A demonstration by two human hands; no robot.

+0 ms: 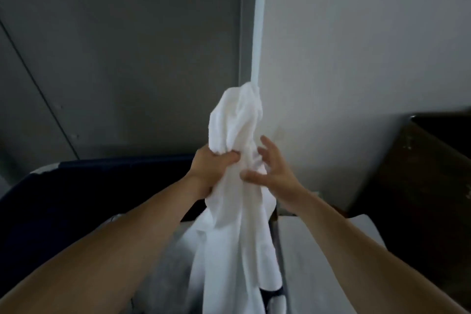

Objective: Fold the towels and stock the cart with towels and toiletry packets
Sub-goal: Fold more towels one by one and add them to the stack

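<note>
Our left forearm [114,250] and right forearm [369,245] reach up from the bottom edge toward a white towel [237,120] held out in front of us; the left hand [211,171] is clamped round it, fingers curled into a bunched neck of cloth, so that a crumpled head stands above the fist and the long remainder hangs down between our arms; the right hand [275,173] is spread, fingers apart and gripping nothing, just beside the cloth with the thumb seemingly touching it.

Below the hanging cloth sits a dark blue bin [76,186] on the left, with pale fabric inside it that is too blurred to name; on the right lies a white worktop [318,250], and beyond it a dark brown box [420,173]; behind all this are a grey door [127,46] and a pale wall [356,46].

As we judge it, the task is near its start for this towel; it is lifted but wholly unfolded, with no edge or corner found; we expect the free hand must find a hem before any fold can begin. No folded stack, no toiletry packets and nothing we can call the cart shows here; so the folding and all the stocking appear to be left, as far as this view tells.
</note>
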